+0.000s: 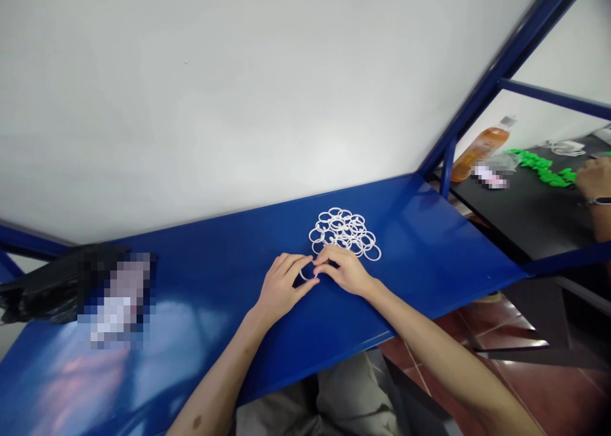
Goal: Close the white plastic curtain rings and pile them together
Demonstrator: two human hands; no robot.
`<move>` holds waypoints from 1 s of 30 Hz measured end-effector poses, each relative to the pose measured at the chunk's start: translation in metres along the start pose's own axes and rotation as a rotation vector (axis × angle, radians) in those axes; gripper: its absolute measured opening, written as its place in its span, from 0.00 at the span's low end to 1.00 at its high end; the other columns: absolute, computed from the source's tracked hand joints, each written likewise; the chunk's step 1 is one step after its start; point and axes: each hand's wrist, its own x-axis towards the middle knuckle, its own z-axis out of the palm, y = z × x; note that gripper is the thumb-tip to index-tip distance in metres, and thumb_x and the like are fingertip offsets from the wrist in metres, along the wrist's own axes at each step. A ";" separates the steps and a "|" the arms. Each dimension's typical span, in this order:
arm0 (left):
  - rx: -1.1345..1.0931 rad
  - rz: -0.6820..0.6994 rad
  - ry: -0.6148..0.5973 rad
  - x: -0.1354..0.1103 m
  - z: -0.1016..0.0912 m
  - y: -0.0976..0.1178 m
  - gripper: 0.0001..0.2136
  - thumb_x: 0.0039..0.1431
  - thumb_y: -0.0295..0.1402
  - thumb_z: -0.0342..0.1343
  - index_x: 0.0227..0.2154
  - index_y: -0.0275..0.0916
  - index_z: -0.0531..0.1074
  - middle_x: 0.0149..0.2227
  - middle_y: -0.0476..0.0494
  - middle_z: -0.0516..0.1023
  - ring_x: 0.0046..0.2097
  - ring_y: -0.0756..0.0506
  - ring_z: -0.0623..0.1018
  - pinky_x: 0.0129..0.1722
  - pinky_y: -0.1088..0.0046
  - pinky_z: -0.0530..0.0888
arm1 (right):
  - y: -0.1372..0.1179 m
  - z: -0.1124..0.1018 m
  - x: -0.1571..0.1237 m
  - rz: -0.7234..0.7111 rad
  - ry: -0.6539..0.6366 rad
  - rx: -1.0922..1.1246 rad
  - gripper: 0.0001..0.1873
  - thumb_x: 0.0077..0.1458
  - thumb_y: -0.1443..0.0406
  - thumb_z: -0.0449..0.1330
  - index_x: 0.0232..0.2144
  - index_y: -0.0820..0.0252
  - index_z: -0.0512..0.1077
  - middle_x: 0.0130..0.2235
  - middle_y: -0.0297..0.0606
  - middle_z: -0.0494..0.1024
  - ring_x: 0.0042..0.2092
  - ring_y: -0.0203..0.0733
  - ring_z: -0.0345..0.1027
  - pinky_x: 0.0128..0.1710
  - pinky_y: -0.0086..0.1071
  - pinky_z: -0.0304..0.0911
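Note:
A cluster of several linked white rings (344, 232) lies on the blue table (200, 283), near its middle. My left hand (282, 286) and my right hand (344, 269) meet just in front of the cluster. Between their pinched fingertips they hold one white ring (305, 274) that sits at the cluster's near edge. Both hands rest low on the tabletop with fingers curled.
A black bag (42, 289) lies at the table's left end. A blue frame post (506, 60) rises at the right. Beyond it, a dark table (525, 213) carries an orange bottle (480, 151), green pieces (539, 166) and another person's hand (594, 178).

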 end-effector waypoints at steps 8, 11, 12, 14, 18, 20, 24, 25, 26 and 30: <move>-0.024 -0.106 -0.163 0.002 -0.003 0.000 0.23 0.63 0.47 0.57 0.58 0.45 0.69 0.53 0.40 0.78 0.54 0.39 0.75 0.55 0.56 0.72 | 0.000 -0.002 0.000 0.036 0.024 -0.047 0.12 0.65 0.56 0.59 0.33 0.54 0.76 0.34 0.36 0.80 0.37 0.41 0.75 0.39 0.36 0.72; 0.049 -0.208 -0.184 0.002 -0.004 -0.008 0.27 0.65 0.47 0.54 0.63 0.43 0.63 0.62 0.38 0.71 0.63 0.38 0.69 0.62 0.54 0.68 | 0.008 -0.011 0.000 0.062 0.204 -0.184 0.12 0.64 0.54 0.59 0.38 0.54 0.77 0.36 0.38 0.81 0.37 0.42 0.75 0.40 0.38 0.72; 0.092 -0.255 -0.186 0.002 -0.003 -0.011 0.26 0.66 0.46 0.53 0.63 0.42 0.63 0.63 0.38 0.69 0.65 0.37 0.67 0.63 0.53 0.67 | 0.012 -0.016 0.000 0.083 0.282 -0.240 0.12 0.64 0.54 0.60 0.38 0.54 0.77 0.37 0.39 0.81 0.37 0.43 0.75 0.40 0.38 0.72; 0.177 -0.340 -0.192 -0.001 -0.001 -0.019 0.23 0.67 0.44 0.51 0.60 0.39 0.67 0.64 0.36 0.68 0.67 0.35 0.64 0.65 0.50 0.64 | 0.018 -0.029 0.000 0.124 0.420 -0.337 0.11 0.64 0.55 0.61 0.37 0.54 0.77 0.36 0.39 0.81 0.37 0.44 0.75 0.39 0.39 0.71; 0.237 -0.388 -0.236 -0.005 0.002 -0.028 0.23 0.67 0.44 0.50 0.58 0.36 0.69 0.65 0.34 0.67 0.68 0.33 0.62 0.67 0.48 0.62 | 0.022 -0.049 0.001 0.154 0.508 -0.426 0.11 0.64 0.57 0.60 0.33 0.54 0.77 0.35 0.37 0.81 0.39 0.46 0.73 0.41 0.41 0.69; 0.247 -0.379 -0.250 -0.005 0.002 -0.029 0.23 0.67 0.44 0.50 0.58 0.36 0.69 0.64 0.33 0.67 0.68 0.33 0.62 0.67 0.47 0.61 | 0.021 -0.050 0.002 0.146 0.514 -0.433 0.11 0.65 0.58 0.60 0.32 0.53 0.77 0.35 0.37 0.81 0.39 0.45 0.72 0.42 0.41 0.68; 0.250 -0.360 -0.256 -0.004 0.001 -0.027 0.23 0.67 0.44 0.49 0.58 0.36 0.69 0.65 0.33 0.67 0.68 0.33 0.62 0.66 0.46 0.62 | 0.024 -0.042 0.006 0.135 0.479 -0.452 0.10 0.63 0.57 0.61 0.32 0.53 0.76 0.35 0.37 0.80 0.39 0.46 0.71 0.43 0.42 0.66; 0.251 -0.358 -0.257 -0.004 0.001 -0.027 0.23 0.67 0.44 0.49 0.58 0.36 0.69 0.65 0.33 0.66 0.68 0.33 0.62 0.66 0.46 0.62 | 0.027 -0.040 0.007 0.135 0.457 -0.469 0.10 0.63 0.56 0.61 0.33 0.53 0.75 0.35 0.37 0.80 0.40 0.47 0.70 0.44 0.43 0.66; 0.252 -0.357 -0.259 -0.004 0.000 -0.027 0.23 0.67 0.44 0.49 0.58 0.36 0.69 0.65 0.33 0.66 0.68 0.33 0.62 0.66 0.46 0.62 | 0.029 -0.038 0.009 0.135 0.434 -0.488 0.10 0.63 0.56 0.61 0.34 0.54 0.75 0.35 0.38 0.80 0.40 0.47 0.70 0.44 0.43 0.66; 0.247 -0.361 -0.265 -0.004 0.001 -0.028 0.23 0.67 0.44 0.50 0.59 0.36 0.69 0.65 0.32 0.66 0.69 0.32 0.61 0.66 0.46 0.62 | 0.036 -0.040 0.008 0.163 0.420 -0.532 0.10 0.63 0.55 0.61 0.38 0.54 0.76 0.39 0.39 0.81 0.42 0.49 0.69 0.46 0.45 0.65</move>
